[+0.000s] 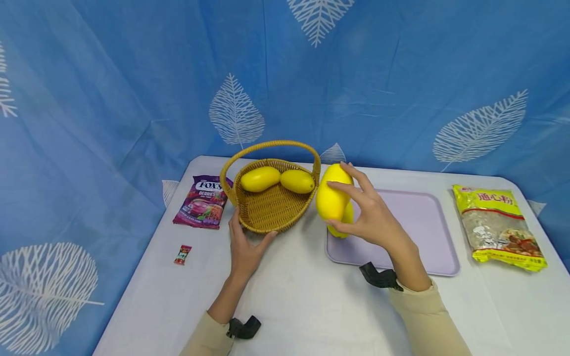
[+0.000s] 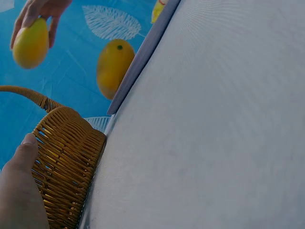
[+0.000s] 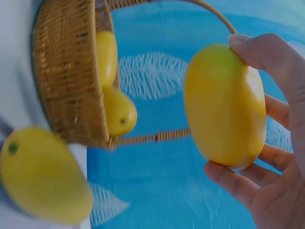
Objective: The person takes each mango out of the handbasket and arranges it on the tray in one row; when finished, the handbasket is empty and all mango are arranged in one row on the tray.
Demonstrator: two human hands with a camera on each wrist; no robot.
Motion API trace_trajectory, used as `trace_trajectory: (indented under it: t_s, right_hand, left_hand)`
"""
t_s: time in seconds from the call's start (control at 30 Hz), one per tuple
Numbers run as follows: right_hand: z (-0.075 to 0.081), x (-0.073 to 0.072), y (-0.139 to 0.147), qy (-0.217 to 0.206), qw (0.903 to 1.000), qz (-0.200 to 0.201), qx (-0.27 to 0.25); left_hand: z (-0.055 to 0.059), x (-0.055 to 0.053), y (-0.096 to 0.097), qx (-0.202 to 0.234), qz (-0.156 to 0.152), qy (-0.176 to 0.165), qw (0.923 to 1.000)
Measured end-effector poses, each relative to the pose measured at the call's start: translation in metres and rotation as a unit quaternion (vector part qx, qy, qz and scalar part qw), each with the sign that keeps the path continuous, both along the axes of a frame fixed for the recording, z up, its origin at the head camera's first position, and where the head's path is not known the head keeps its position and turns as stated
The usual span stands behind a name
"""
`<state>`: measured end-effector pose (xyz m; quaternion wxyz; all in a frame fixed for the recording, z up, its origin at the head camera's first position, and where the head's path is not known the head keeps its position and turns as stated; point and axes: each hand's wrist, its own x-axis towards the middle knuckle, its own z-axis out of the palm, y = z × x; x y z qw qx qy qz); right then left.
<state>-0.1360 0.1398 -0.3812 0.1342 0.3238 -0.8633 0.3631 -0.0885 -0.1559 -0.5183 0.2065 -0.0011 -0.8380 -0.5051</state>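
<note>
Right hand (image 1: 376, 217): we see it pinching the held mango, thumb at the near end and fingers at the far end; we judge that this spans the long way of a smooth, rounded fruit so that it does not slip.
Held mango (image 1: 330, 198): it hangs raised just right of the basket, over the tray's left end, touching nothing but the hand as far as we can tell.
Remaining mango (image 1: 348, 225): we find it lying lower, at the tray's left edge, partly hidden behind the held one in the head view.
Basket (image 1: 271, 212): it stands on the far part of the table, left of the tray, its open top towards us.
Handle (image 1: 276, 143): it arches above the basket's far side, which, we think, leaves the near part of the opening easy to reach into.
Basketed mangoes (image 1: 260, 179) (image 1: 297, 181): two lie along the far wall, end to end, touching or nearly so, with bare wicker on their near side.
Left hand (image 1: 245, 252): we see it spread round the basket's near left corner, thumb against the near wall, fingers along the left side; probably this steadies a light basket.
Tray (image 1: 405, 222): flat on the table (image 1: 303, 306), right of the basket.
Snacks: a purple candy bag (image 1: 205, 202) lies just left of the basket, a small wrapped candy (image 1: 182, 254) nearer us, and a yellow pasta bag (image 1: 500, 227) right of the tray, untouched by either hand.
</note>
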Motion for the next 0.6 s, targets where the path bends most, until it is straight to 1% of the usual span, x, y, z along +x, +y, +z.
trace_trajectory:
  t_s: [0.13,0.3,0.43,0.6]
  right_hand:
    - [-0.008,0.004,0.021,0.000,0.9997,-0.023,0.010]
    - [-0.025,0.006,0.048,-0.010,0.9983,-0.050,0.028]
    - [-0.041,0.005,0.065,-0.026,0.9974,-0.056,0.037]
    - [-0.060,0.001,0.078,-0.062,0.9959,-0.050,0.042]
  left_hand:
    - [0.000,0.000,0.000,0.003,0.000,-0.005,1.0000]
    - [0.000,0.000,0.001,0.001,0.001,-0.005,1.0000]
    - [0.001,0.000,0.001,-0.002,0.003,-0.001,1.0000]
    - [0.002,0.000,0.001,-0.004,0.003,0.000,1.0000]
